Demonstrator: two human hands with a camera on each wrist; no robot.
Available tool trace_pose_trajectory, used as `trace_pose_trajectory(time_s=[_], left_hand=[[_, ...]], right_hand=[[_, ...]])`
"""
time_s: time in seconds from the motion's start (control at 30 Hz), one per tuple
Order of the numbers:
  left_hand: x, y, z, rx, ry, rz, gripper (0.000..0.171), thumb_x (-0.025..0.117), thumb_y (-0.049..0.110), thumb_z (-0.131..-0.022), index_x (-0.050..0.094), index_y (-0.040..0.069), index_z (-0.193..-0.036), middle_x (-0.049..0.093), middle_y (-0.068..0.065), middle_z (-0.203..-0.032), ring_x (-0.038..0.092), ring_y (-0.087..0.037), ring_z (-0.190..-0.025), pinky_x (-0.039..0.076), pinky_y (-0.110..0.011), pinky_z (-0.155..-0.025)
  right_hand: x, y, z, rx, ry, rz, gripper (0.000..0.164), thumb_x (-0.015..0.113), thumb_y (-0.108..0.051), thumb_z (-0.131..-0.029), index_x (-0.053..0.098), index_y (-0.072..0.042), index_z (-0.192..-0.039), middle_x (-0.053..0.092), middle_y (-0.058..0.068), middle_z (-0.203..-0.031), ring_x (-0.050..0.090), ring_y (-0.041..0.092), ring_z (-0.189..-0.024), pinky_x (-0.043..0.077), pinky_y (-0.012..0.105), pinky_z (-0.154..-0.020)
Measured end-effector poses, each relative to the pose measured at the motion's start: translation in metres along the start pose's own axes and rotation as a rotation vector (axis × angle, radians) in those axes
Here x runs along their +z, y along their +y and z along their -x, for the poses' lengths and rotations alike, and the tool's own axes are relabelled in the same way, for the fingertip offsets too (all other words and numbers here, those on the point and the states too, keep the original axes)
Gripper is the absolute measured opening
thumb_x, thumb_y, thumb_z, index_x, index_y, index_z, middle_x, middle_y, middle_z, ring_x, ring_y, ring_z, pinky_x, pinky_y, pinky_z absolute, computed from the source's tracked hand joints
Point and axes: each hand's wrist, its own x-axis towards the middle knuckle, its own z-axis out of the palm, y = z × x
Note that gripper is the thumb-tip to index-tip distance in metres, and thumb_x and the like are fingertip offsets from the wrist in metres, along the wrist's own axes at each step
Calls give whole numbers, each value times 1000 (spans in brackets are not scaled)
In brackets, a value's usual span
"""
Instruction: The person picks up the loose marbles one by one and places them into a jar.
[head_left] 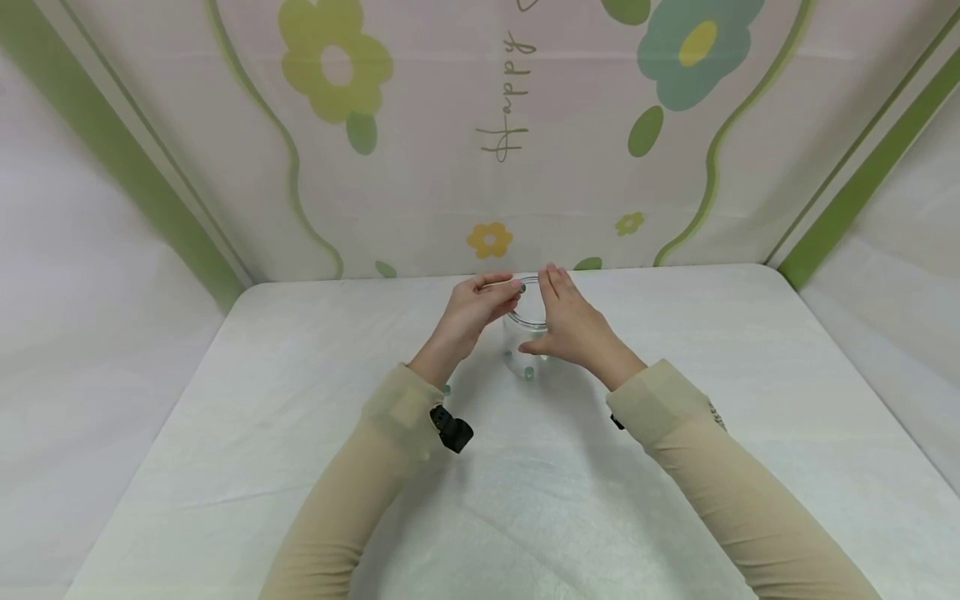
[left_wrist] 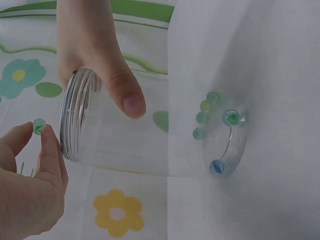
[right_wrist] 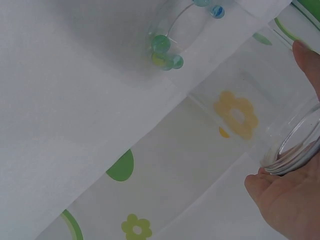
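The left hand [head_left: 474, 310] pinches a green marble [left_wrist: 39, 126], nearly closed, just above the rim of the clear jar [left_wrist: 132, 150]. The right hand [head_left: 573, 329] curves round the upper jar, probably for keeping it steady; it stands upright on the table [head_left: 262, 400], with other marbles [left_wrist: 231, 118] at its bottom.

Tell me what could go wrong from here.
The marble pinched in the left hand might slip, miss the rim and roll across the smooth tablecloth.

The right hand holds the clear jar near its top, so a sideways nudge could tip it and shift the marbles inside.

Another green marble, partly hidden by the left cuff, could perhaps get bumped.
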Motion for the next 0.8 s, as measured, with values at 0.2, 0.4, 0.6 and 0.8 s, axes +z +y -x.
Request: trace_pose_trajectory(time_s=[0.2,0.4,0.6,0.8], left_hand=[[-1,0,1,22,19,-37,41,64,15,-92,53,1,-130,61,-15,-125,62,-23,-113,52,-28,-100],[-2,1,3,38,30,-33,42,64,12,-92,52,0,-131,58,-16,-126,58,-26,-119,51,-30,-102],[-5,0,2,16,38,-7,44,64,13,-92,52,1,-132,58,-14,-126,61,-18,-109,51,-28,-101],[-16,-2,1,-17,29,-33,43,63,14,-93,52,5,-133,59,-12,-125,60,-22,-115,52,-25,-98]], right_hand=[[0,0,0,-3,1,0,116,77,-44,-77,2,7,-150,-2,22,-160,-1,36,-149,18,48,-122],[0,-1,1,0,-1,2,116,77,-45,-77,3,7,-150,-2,22,-160,-1,35,-149,18,48,-122],[0,-2,1,4,-4,-5,116,77,-44,-78,2,7,-150,-2,22,-160,-1,35,-149,18,48,-122],[-1,-2,2,-5,4,12,116,77,-45,-77,3,8,-150,-1,23,-160,0,37,-149,17,48,-122]])
